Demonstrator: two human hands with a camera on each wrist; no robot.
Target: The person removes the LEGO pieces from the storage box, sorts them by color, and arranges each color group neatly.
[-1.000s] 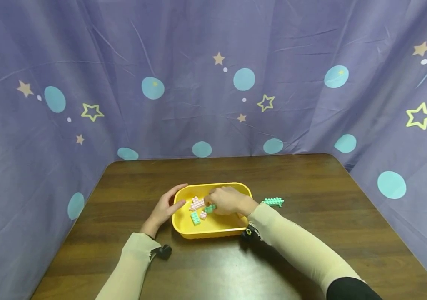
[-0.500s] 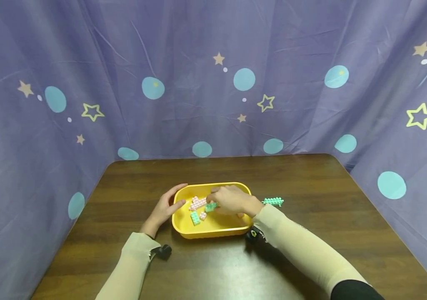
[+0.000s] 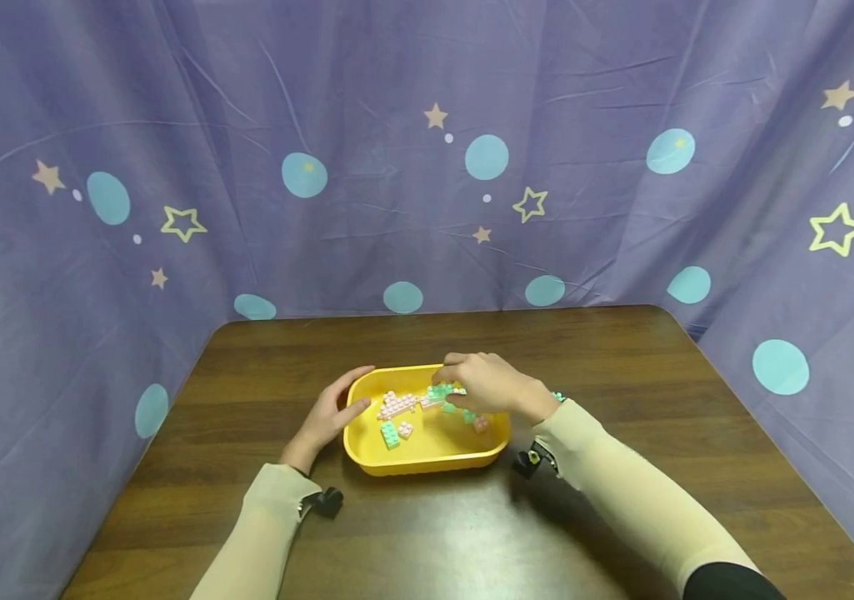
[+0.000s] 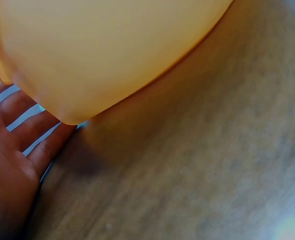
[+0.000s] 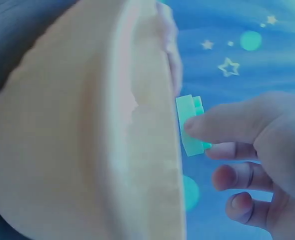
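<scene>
A yellow plastic tray (image 3: 427,460) stands on the table with pink and green building blocks in it. My left hand (image 3: 327,417) holds its left end, thumb over the rim and the other fingers outside. Over the tray's right half, my right hand (image 3: 490,383) pinches a light green building block (image 5: 190,125) between thumb and fingers, raised above the rim in the right wrist view. Near the left end lie a pink block piece (image 3: 397,407), a green block (image 3: 390,434) and a small pink block (image 3: 405,430). Under the right hand are another green block (image 3: 469,416) and a pink one (image 3: 481,425).
A green studded piece (image 3: 559,397) lies on the brown wooden table (image 3: 412,533) right of the tray, mostly hidden by the right wrist. A purple curtain (image 3: 367,233) with stars and dots hangs round the table's back and sides.
My right hand has lifted from the tray's middle and moved right with the green building block, uncovering more blocks. The left hand stays on the tray's end.
</scene>
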